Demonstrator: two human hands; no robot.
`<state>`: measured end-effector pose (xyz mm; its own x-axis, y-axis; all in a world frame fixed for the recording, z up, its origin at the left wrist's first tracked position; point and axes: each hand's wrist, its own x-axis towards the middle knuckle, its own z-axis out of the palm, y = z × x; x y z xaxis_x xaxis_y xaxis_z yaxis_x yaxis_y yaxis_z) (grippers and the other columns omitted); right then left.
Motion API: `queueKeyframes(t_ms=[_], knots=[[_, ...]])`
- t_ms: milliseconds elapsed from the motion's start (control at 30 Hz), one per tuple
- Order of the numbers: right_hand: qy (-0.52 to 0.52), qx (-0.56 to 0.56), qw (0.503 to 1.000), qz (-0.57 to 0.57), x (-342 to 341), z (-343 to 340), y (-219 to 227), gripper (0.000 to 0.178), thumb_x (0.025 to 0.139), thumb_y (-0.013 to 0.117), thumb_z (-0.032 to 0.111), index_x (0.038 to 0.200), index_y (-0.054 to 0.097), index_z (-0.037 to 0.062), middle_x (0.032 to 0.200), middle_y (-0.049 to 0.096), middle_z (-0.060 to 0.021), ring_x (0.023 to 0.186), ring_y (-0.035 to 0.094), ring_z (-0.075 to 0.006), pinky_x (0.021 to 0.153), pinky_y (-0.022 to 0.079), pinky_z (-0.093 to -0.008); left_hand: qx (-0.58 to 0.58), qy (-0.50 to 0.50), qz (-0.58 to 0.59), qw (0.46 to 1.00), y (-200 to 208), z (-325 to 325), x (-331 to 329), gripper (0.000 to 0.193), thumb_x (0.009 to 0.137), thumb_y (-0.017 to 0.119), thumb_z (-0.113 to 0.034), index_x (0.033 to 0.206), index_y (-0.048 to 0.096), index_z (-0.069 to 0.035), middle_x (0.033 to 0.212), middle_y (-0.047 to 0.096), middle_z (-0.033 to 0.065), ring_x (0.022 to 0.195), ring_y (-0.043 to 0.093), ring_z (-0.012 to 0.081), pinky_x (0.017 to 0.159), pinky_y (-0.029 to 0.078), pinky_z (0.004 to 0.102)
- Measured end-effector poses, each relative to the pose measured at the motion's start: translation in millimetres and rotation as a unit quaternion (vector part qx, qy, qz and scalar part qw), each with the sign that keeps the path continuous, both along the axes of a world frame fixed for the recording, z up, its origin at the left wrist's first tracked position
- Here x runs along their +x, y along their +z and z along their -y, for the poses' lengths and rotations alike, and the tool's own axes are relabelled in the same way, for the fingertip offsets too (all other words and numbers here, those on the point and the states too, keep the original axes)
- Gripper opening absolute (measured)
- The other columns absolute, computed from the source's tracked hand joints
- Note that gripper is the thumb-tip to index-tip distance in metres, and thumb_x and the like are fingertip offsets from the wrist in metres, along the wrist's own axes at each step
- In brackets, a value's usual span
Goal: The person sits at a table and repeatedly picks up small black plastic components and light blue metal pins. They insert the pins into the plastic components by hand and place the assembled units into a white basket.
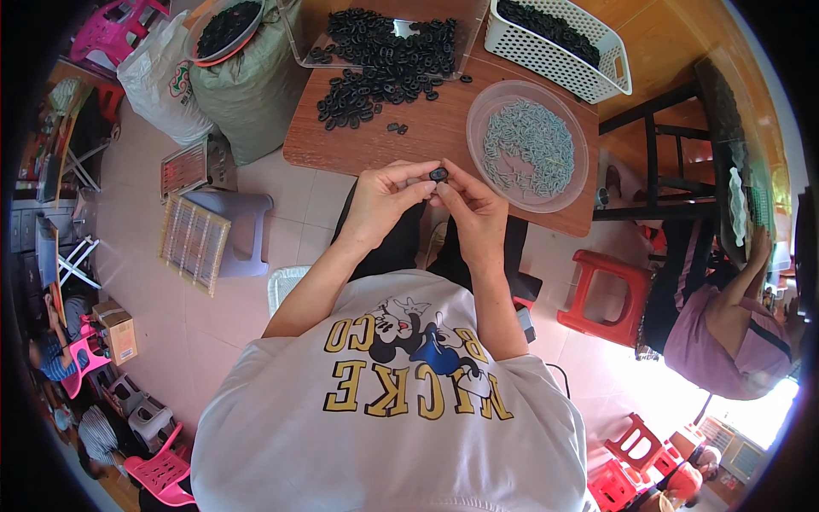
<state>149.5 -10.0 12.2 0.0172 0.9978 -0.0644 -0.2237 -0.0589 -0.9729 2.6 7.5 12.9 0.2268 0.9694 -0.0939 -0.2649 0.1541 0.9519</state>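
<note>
Just in front of the table's near edge, my left hand and my right hand meet at their fingertips. Between them they pinch a small black oval piece, which looks like plastic. Whether a second small part is in the fingers, I cannot tell. Beyond the hands, a heap of similar black oval pieces spills from a clear plastic bin onto the brown table. A translucent round bowl to the right holds many small silvery-blue screw-like parts.
A white perforated basket of black pieces stands at the table's far right. Sacks stand at the left, one bearing a bowl. A bamboo rack rests against a grey stool. Right are a red stool and another person.
</note>
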Motion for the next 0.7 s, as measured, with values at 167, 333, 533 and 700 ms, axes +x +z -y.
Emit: queueKeyframes(t_ms=[167, 333, 533, 700], knots=[[-0.013, -0.009, 1.0, -0.002, -4, 1, 2, 0.032, 0.084, 0.058, -0.003, 0.117, 0.058, -0.0053, 0.081, 0.064, -0.0046, 0.072, 0.06, -0.0094, 0.069, 0.047, -0.0195, 0.011, 0.01, -0.033, 0.999, -2, 0, -1, 0.032, 0.08, 0.063, 0.005, 0.111, 0.063, -0.001, 0.095, 0.061, 0.005, 0.087, 0.057, 0.0106, 0.078, 0.047, 0.0224], [-0.007, -0.008, 1.0, 0.004, -3, -1, -1, 0.032, 0.084, 0.059, -0.003, 0.116, 0.057, -0.0055, 0.08, 0.064, -0.0051, 0.07, 0.061, -0.0101, 0.068, 0.048, -0.0201, 0.037, -0.003, -0.081, 0.996, -4, 0, -4, 0.034, 0.08, 0.062, 0.005, 0.113, 0.063, -0.002, 0.097, 0.06, 0.0042, 0.087, 0.056, 0.0094, 0.077, 0.046, 0.0213], [0.002, -0.01, 1.0, -0.028, 0, 1, -7, 0.031, 0.085, 0.059, -0.003, 0.116, 0.057, -0.0051, 0.085, 0.065, -0.0083, 0.075, 0.064, -0.0131, 0.072, 0.051, -0.0228, 0.099, -0.028, -0.147, 0.984, -3, 0, -9, 0.035, 0.081, 0.061, 0.004, 0.115, 0.062, -0.003, 0.099, 0.059, 0.0044, 0.086, 0.055, 0.0089, 0.076, 0.046, 0.0209], [-0.008, -0.007, 1.0, -0.023, -3, 4, -6, 0.031, 0.085, 0.06, -0.003, 0.116, 0.058, -0.005, 0.084, 0.065, -0.0086, 0.076, 0.065, -0.0138, 0.072, 0.051, -0.0232, 0.188, 0.004, -0.197, 0.962, -1, 6, -7, 0.034, 0.082, 0.06, 0.003, 0.115, 0.061, -0.002, 0.101, 0.06, 0.0073, 0.087, 0.057, 0.0131, 0.077, 0.047, 0.0235]])
